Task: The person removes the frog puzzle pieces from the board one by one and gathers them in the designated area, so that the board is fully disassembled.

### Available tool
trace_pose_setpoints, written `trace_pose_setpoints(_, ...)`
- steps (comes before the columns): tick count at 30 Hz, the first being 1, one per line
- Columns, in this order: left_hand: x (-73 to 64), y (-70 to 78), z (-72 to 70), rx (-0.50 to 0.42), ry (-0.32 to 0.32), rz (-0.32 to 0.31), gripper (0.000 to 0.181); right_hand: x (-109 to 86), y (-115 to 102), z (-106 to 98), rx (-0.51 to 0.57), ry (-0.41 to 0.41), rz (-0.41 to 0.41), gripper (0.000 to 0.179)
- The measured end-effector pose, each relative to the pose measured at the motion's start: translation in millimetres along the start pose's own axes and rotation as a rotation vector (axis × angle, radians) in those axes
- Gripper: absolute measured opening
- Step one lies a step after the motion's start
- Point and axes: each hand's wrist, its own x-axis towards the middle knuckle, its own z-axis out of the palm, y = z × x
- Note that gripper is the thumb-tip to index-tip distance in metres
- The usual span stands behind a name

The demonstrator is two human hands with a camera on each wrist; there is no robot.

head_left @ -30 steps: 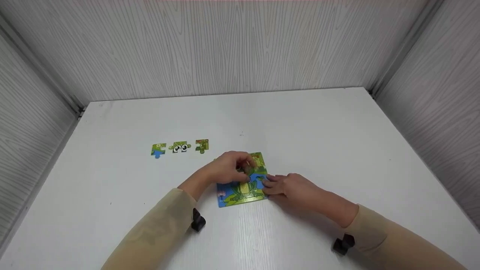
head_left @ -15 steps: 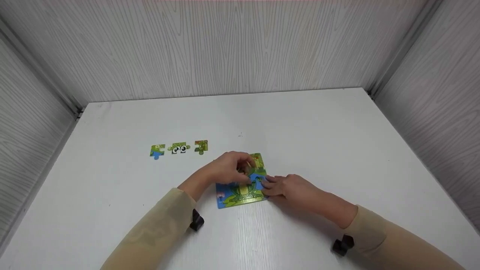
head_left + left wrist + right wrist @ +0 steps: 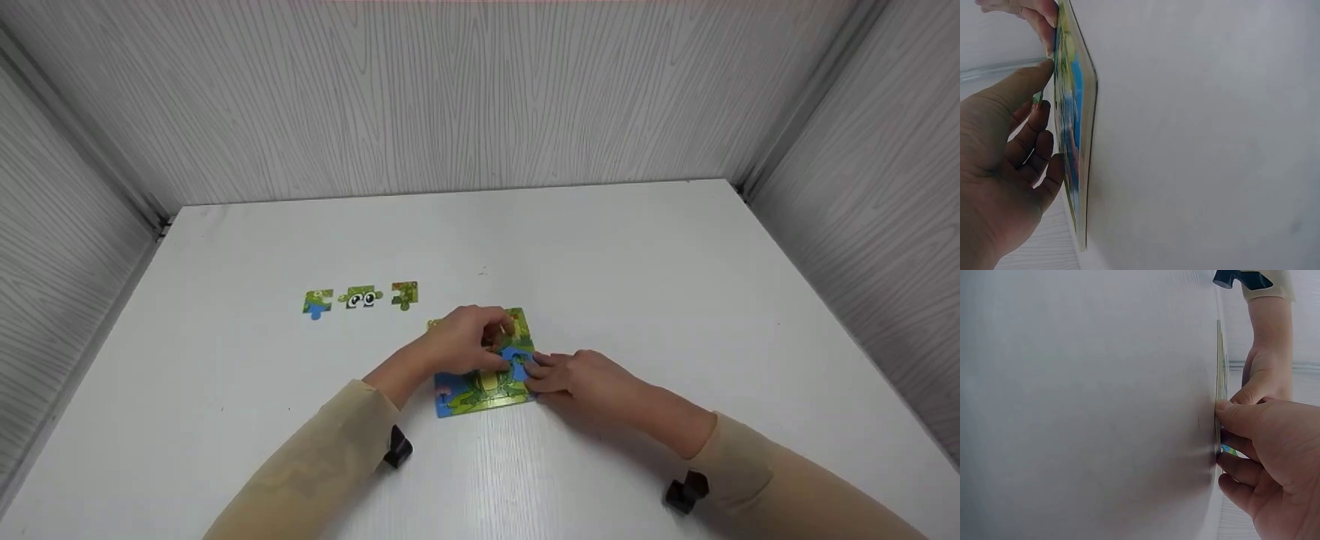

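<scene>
A square jigsaw puzzle with a green frog on blue [image 3: 491, 381] lies flat in its tray on the table. My left hand [image 3: 465, 341] is over the puzzle's upper left part and covers much of it. Its thumb and bent fingers pinch a small puzzle piece [image 3: 1037, 101], of which only a green and red bit shows in the left wrist view. My right hand [image 3: 589, 379] rests its fingers on the right edge of the tray [image 3: 1219, 354]; in the right wrist view its thumb and fingertips touch that edge.
Three loose puzzle pieces lie in a row beyond the left hand: a green and blue one [image 3: 316, 301], one with two eyes [image 3: 361, 298] and a green and reddish one [image 3: 405, 295]. White panels [image 3: 450, 97] wall in the white table [image 3: 637, 247].
The left hand has shifted slightly to the right over the puzzle, its thumb moving toward the middle. The right hand stays at the tray's edge, and the loose pieces lie as before.
</scene>
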Motion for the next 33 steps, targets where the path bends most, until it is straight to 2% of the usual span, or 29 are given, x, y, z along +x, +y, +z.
trace_pose_setpoints(7, -0.2, 3.2, 0.2, 0.049, 0.008, 0.003, 0.042, 0.3, -0.1, -0.1, 0.001, -0.014, 0.020, 0.035)
trace_pose_setpoints(11, -0.3, 3.2, 0.5, 0.074, 0.019, 0.004, 0.042, 1.1, 0.0, 0.2, 0.003, -0.002, -0.001, 0.035)
trace_pose_setpoints(18, -3.5, 1.6, -5.0, 0.104, 0.064, -0.002, 0.043, 0.1, 0.1, 0.4, -0.011, -0.008, -0.006, 0.035)
trace_pose_setpoints(23, -10.5, -1.4, -19.9, 0.061, 0.114, -0.010, 0.041, 0.7, 0.4, 0.6, -0.007, 0.006, -0.003, 0.033)
trace_pose_setpoints(28, -24.7, -5.0, -41.5, 0.022, 0.153, -0.005, 0.042, 0.4, 1.3, 1.7, -0.019, 0.000, 0.005, 0.033)
trace_pose_setpoints(33, -41.7, -12.8, -61.7, -0.003, 0.189, -0.061, 0.045, -0.1, 1.5, 2.8, -0.026, -0.008, 0.011, 0.034)
